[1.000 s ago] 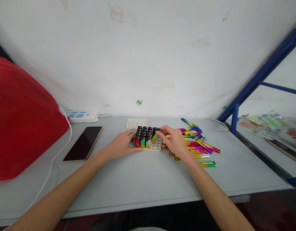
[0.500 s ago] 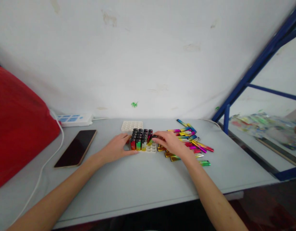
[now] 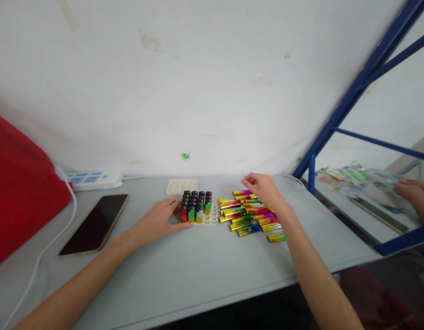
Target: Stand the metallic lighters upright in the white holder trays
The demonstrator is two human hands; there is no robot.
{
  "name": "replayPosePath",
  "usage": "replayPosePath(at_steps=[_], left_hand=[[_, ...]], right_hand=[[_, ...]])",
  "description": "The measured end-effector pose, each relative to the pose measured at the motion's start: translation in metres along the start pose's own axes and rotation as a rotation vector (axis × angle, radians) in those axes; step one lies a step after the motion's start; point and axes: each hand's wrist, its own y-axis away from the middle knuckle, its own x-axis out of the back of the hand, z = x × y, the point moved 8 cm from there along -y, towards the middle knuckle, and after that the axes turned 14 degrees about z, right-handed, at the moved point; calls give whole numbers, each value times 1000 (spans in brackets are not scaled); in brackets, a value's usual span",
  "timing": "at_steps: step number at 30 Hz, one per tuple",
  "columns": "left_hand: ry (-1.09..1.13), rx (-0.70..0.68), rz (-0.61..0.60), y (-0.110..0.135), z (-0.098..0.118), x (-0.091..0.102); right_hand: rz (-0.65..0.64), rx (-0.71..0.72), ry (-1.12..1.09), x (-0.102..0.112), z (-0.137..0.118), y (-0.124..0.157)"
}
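Several lighters (image 3: 191,214) with black tops and coloured, see-through bodies stand upright in close rows in a white tray (image 3: 211,219) with round holes. Bare holes show along the tray's right side. My left hand (image 3: 159,219) wraps the tray's left end, thumb along the front edge and fingers behind, beside the lighters. Over the back of a loose pile of shiny coloured lighters (image 3: 237,211) hovers my right hand (image 3: 265,190). Its thumb and fingers are bent and a little apart, with nothing visible between them. The hand and wrist cover part of the pile.
Behind the rows lies a second white holed tray (image 3: 181,186). A phone (image 3: 95,224), a white cable (image 3: 48,254), a power strip (image 3: 95,178) and a red bag (image 3: 22,192) are at left. Beyond the blue metal frame (image 3: 331,130), another person's hand (image 3: 413,192) is near clear plastic packaging (image 3: 359,183).
My right hand has left the tray and moved right over the pile. The lighter it held tilted at the tray now stands upright there. My left hand stays at the tray; the view has shifted.
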Motion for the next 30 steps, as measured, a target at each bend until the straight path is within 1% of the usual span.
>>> replayPosePath(at_steps=[1, 3, 5, 7, 10, 12, 15, 16, 17, 18, 20, 22, 24, 26, 27, 28, 30], left_hand=[[3, 3, 3, 0, 0, 0], [7, 2, 5, 0, 1, 0], [7, 2, 0, 0, 1, 0], [-2, 3, -6, 1, 2, 1], [-11, -5, -4, 1, 3, 1], [-14, -9, -3, 2, 3, 1], [-10, 2, -11, 3, 1, 0], [-2, 5, -10, 3, 1, -1], [7, 8, -7, 3, 1, -1], [14, 11, -5, 3, 1, -1], [16, 17, -11, 3, 1, -1], [9, 17, -25, 4, 2, -1], [-2, 14, -28, 4, 3, 0], [-9, 6, -15, 4, 4, 1], [-9, 0, -6, 4, 4, 2], [-8, -6, 1, 5, 4, 2], [-5, -11, 4, 5, 4, 2]], right_hand=[[-19, -34, 119, 4, 21, -11], [-104, -114, 375, 1, 60, -28], [-128, -137, 442, -9, 81, -38], [-153, -147, 477, -26, 91, -38], [-165, -175, 513, -49, 94, -27], [-154, -191, 521, -56, 93, -20], [-133, -187, 517, -55, 89, -19], [-112, -181, 479, -52, 86, -21], [-79, -181, 394, -49, 80, -23], [-38, -188, 256, -45, 72, -25], [52, -216, -151, -38, 48, -26], [87, -236, -546, -34, 16, -20], [17, -238, -805, -37, -22, -9], [-68, -258, -967, -43, -56, 4], [-86, -268, -1031, -46, -69, 11], [-94, -292, -1082, -50, -79, 16], [-109, -374, -1146, -62, -87, 26]])
